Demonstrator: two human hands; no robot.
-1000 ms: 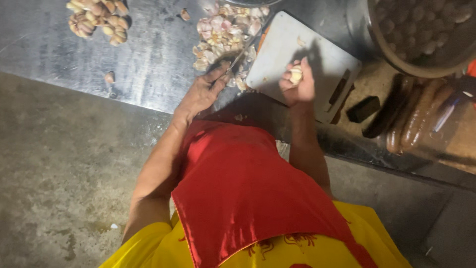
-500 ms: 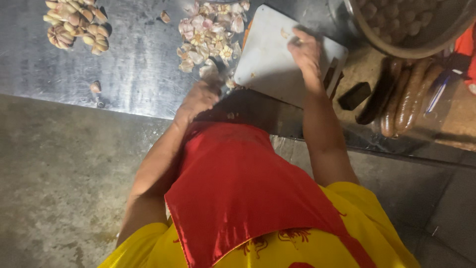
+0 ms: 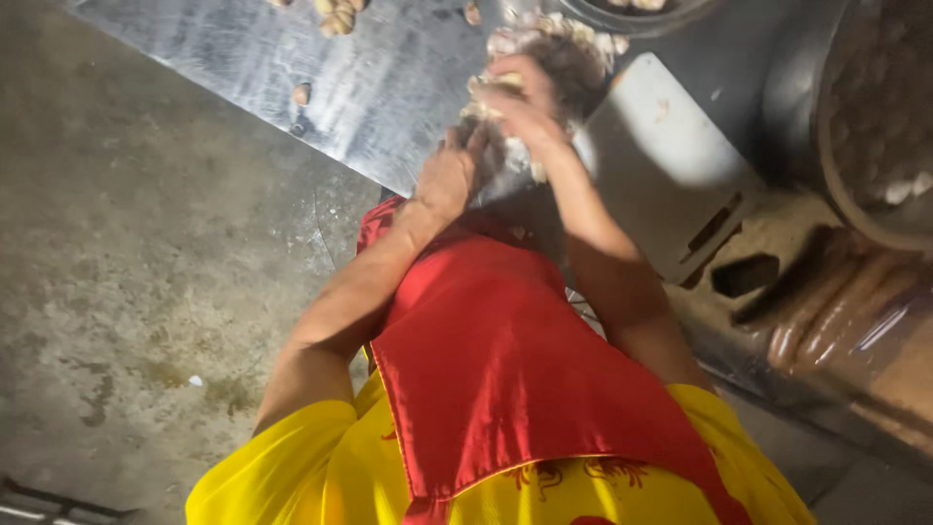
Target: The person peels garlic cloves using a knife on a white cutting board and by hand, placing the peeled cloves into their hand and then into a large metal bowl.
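Fig. Head view, looking down at both hands over a steel table (image 3: 321,87)

L hand (image 3: 449,180): at the table's near edge, fingers curled loosely upward, touching the R hand and the pale peel bits (image 3: 510,160) between them; whether it pinches anything can't be told (blur)

R hand (image 3: 525,107): just beyond and above the L, fingers bent round a small pale clove (image 3: 496,83); looks like a closed pinch, but the contact pts are blurred

Key relation: the clove sits at the R fingertips, up and slightly right of the L hand; R is the nearer hand, L close enough to meet it. Clove's long axis not readable

Pile of peeled cloves (image 3: 554,34): on the table just beyond the R hand, touching distance

White board (image 3: 671,165): right of the hands, lying flat, bare on top

Containers: bowl (image 3: 632,10) at top edge, w/ pale pieces inside, mostly cut off; large round pot (image 3: 875,126) at far right, holding a dark mass of lumps, contents unclear

Other: loose unpeeled pieces (image 3: 335,15) at top left, well apart from the hands; red apron (image 3: 505,369) over yellow shirt below
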